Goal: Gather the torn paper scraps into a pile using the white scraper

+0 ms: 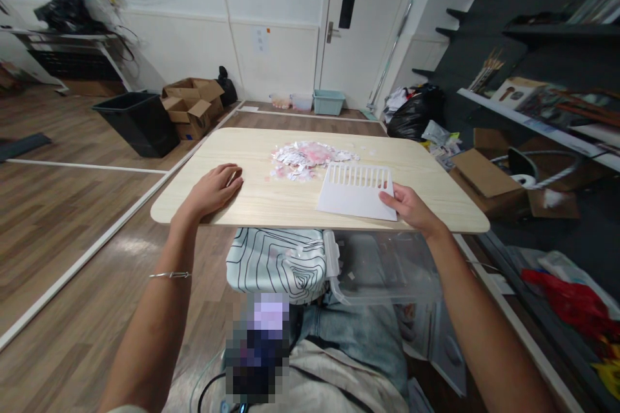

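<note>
Here, right hand pinches the white scraper at 4 o'clock of the paper scraps; left hand rests flat, empty, on the desk; gathering awaits a sweep.

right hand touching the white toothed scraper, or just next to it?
Touching. The head view shows the right hand with fingers lying on the near right corner of the white toothed scraper, pressing it flat on the table.
</note>
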A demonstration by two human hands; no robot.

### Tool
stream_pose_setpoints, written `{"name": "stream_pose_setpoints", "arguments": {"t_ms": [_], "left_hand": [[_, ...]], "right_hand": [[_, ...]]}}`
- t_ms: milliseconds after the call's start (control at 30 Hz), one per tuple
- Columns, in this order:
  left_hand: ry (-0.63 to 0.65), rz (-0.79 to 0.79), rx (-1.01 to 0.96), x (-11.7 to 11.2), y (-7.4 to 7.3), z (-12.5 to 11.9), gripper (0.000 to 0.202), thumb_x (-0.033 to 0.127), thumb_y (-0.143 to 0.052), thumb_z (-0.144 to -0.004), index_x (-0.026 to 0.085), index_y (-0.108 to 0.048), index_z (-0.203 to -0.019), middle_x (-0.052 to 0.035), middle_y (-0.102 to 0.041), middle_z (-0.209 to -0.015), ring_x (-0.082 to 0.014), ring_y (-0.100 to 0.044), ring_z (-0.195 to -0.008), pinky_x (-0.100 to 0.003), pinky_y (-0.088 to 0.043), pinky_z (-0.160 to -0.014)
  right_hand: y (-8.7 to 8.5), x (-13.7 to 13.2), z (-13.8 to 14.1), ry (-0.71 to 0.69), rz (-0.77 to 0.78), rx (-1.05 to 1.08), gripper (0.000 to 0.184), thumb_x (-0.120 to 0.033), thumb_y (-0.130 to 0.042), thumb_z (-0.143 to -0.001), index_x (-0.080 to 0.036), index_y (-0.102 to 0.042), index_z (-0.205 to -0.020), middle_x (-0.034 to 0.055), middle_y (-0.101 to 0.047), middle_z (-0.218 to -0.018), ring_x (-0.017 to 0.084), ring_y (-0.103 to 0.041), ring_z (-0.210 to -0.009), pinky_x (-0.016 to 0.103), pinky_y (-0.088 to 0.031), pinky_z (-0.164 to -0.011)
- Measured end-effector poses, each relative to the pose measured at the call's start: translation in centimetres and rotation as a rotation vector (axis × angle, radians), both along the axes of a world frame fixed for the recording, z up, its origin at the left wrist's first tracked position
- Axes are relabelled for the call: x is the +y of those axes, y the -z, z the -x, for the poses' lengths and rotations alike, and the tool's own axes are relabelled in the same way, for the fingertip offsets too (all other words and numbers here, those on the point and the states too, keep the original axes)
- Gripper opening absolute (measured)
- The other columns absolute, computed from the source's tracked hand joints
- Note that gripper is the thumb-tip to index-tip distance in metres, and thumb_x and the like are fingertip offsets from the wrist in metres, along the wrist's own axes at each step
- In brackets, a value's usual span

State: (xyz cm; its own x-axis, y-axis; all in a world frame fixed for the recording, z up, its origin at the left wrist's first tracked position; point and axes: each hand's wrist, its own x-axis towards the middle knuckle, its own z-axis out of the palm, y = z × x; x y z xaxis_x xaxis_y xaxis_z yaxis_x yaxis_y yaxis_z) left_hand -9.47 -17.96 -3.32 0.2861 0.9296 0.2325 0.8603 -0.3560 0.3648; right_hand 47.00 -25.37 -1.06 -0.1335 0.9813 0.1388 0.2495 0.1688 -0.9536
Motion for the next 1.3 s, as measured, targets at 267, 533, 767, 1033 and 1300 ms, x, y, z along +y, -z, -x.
{"name": "stream_pose_setpoints", "arguments": {"t_ms": [267,533,767,1033,1300], "left_hand": [[-0.012,-0.020,-0.028,0.0,0.3,0.0,0.066,0.069,-0.047,-0.116,0.022,-0.079,-0.149,-0.0260,-0.079,-0.175,-0.0475,-0.071,-0.166,-0.071,-0.055,-0.148],[-0.019,0.003,0.003,-0.1,-0.2,-0.3,0.076,0.070,-0.043,-0.116,0.015,-0.079,-0.154,-0.0303,-0.076,-0.179,-0.0476,-0.070,-0.170,-0.068,-0.052,-0.151],[-0.018,0.008,0.006,-0.2,-0.3,-0.3,0.078,0.070,-0.043,-0.116,0.013,-0.078,-0.156,-0.0320,-0.075,-0.180,-0.0485,-0.070,-0.170,-0.067,-0.053,-0.151],[-0.007,-0.008,-0.004,-0.1,0.0,-0.1,0.074,0.069,-0.044,-0.117,0.015,-0.080,-0.152,-0.0308,-0.076,-0.178,-0.0492,-0.071,-0.167,-0.070,-0.053,-0.150],[-0.012,0.001,0.012,0.0,0.0,0.0,0.071,0.070,-0.044,-0.117,0.019,-0.078,-0.153,-0.0277,-0.077,-0.179,-0.0461,-0.071,-0.169,-0.068,-0.052,-0.152]], "right_hand": [[0.7,0.2,-0.5,0.038,-0.044,0.012,0.080,-0.097,-0.105,-0.083,-0.026,-0.097,-0.119,0.0090,-0.100,-0.109,0.034,-0.092,-0.100,0.045,-0.075,-0.091],[0.2,0.0,-0.3,-0.005,-0.024,-0.040,0.073,-0.089,-0.106,-0.086,-0.022,-0.095,-0.115,0.0081,-0.096,-0.099,0.029,-0.084,-0.086,0.038,-0.070,-0.077],[-0.1,-0.4,-0.2,0.006,0.028,-0.056,0.065,-0.085,-0.106,-0.086,-0.024,-0.088,-0.103,0.0013,-0.080,-0.074,0.020,-0.061,-0.058,0.030,-0.047,-0.048],[0.0,0.1,-0.3,0.132,-0.045,0.001,0.063,-0.085,-0.099,-0.085,-0.026,-0.083,-0.102,0.0034,-0.083,-0.082,0.022,-0.065,-0.065,0.032,-0.048,-0.057],[-0.3,-0.4,1.0,0.015,0.015,-0.086,0.075,-0.096,-0.104,-0.082,-0.025,-0.084,-0.095,0.0001,-0.073,-0.067,0.019,-0.056,-0.052,0.033,-0.049,-0.044]]}}
